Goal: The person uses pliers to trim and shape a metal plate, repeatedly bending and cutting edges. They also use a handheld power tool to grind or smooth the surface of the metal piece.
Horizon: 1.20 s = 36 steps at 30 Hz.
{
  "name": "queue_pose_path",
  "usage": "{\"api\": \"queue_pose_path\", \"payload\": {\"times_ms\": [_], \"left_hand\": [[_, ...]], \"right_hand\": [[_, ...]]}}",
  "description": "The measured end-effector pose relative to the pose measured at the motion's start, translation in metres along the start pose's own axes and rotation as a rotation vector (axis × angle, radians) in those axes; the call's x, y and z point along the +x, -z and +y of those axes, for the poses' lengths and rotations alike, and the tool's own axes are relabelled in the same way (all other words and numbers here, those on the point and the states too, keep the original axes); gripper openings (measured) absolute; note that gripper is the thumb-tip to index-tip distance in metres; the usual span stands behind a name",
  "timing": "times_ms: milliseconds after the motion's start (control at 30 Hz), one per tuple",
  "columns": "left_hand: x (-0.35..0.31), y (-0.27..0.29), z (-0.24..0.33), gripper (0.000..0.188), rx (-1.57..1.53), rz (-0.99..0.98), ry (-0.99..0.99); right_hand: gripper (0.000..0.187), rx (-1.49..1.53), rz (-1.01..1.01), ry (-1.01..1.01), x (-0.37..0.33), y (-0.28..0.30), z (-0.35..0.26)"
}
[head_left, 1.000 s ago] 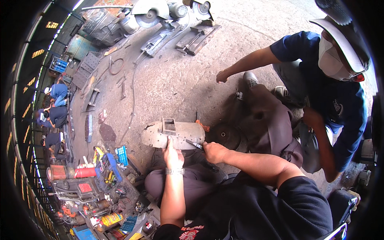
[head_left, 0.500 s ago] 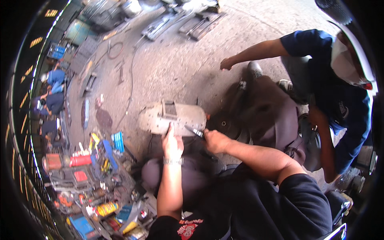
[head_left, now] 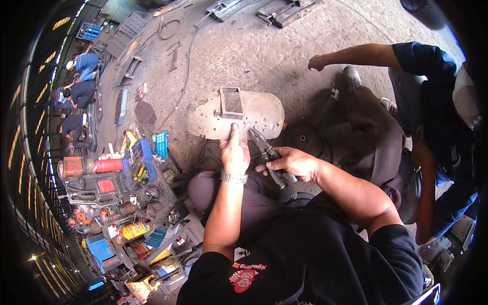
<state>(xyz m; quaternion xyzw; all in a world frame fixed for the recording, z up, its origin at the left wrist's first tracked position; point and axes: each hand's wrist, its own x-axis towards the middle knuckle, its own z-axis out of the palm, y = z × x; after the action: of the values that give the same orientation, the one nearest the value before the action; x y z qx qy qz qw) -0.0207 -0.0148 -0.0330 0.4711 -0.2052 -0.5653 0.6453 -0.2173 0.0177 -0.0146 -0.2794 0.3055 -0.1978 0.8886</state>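
A worn, tan welding shield (head_left: 264,109) with a row of small holes and a raised rectangular window frame (head_left: 232,103) is held out before me. My left hand (head_left: 235,152) grips its near edge, thumb flat on the face and the other fingers hidden beneath. Pliers (head_left: 265,146) lie in my right hand (head_left: 297,163), which is closed about the handles. Their jaws point up toward the shield's near edge, by the small holes; whether they touch it I cannot tell.
Left of me is a heap of tools, with a yellow can (head_left: 133,231), a blue box (head_left: 102,250) and a red cylinder (head_left: 108,165). A co-worker (head_left: 432,101) crouches at the right, one arm stretched out. Metal frames (head_left: 284,11) and a cable (head_left: 189,66) lie on the concrete floor.
My right hand has turned the pliers from a slant to a more upright angle, and their handles now show. The whole view has shifted; my left hand still holds the shield.
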Motion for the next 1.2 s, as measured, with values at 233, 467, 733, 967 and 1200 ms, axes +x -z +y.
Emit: {"api": "queue_pose_path", "payload": {"times_ms": [233,467,733,967,1200], "left_hand": [[-0.005,-0.002,0.006,0.022,-0.032,-0.090,0.004],[-0.009,-0.007,0.017,0.016,-0.021,0.013,0.081],[-0.009,-0.002,0.019,0.025,0.070,-0.041,0.114],[-0.013,-0.006,0.023,0.031,0.079,-0.133,0.091],[-0.011,-0.001,0.021,0.033,0.069,-0.155,0.140]], "right_hand": [[0.032,0.201,-0.179,0.044,-0.009,-0.007,-0.008],[0.033,-0.018,-0.027,-0.049,-0.002,-0.009,-0.002],[0.042,0.276,-0.335,0.086,-0.004,-0.006,0.000],[0.041,0.404,-0.407,0.136,-0.005,-0.016,-0.009],[0.043,0.401,-0.385,0.110,-0.007,-0.019,-0.007]]}}
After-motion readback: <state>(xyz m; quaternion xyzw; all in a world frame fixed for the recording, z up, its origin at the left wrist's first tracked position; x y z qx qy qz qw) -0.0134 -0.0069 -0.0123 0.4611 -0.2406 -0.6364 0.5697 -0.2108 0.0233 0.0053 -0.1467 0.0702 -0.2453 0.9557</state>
